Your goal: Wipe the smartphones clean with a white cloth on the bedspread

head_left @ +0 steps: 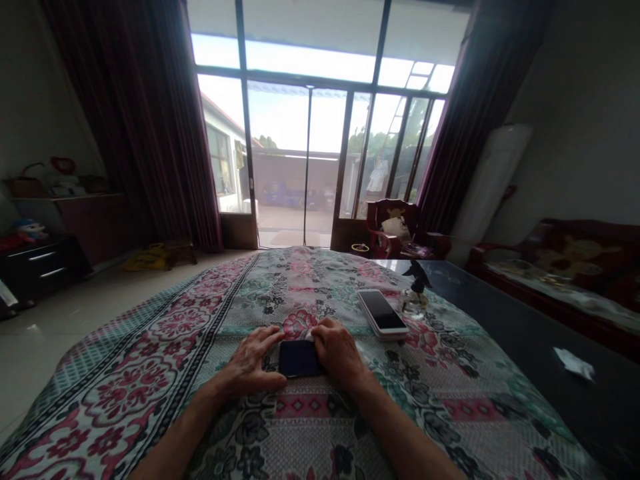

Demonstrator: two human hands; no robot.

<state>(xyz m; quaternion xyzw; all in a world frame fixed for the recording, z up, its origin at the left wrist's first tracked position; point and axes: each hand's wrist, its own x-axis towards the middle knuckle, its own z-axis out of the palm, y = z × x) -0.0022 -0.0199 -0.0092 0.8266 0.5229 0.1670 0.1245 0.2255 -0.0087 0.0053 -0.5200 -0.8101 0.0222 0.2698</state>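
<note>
A dark phone (299,359) lies flat on the flowered cloth (200,347) in front of me. My left hand (253,363) rests beside its left edge, fingers spread flat on the cloth and thumb along the phone's near corner. My right hand (337,350) is curled over the phone's right edge, with a small white thing pinched at its fingertips near the top right corner; I cannot make out what it is. A stack of light-cased phones (383,313) lies to the right, apart from both hands.
A small glass bottle with a dark bird figure (414,293) stands right of the stack. The cloth covers a dark glass table (525,333) with a crumpled white paper (575,363) on it. Sofa at right, wooden chair and sliding glass doors behind, cabinet at left.
</note>
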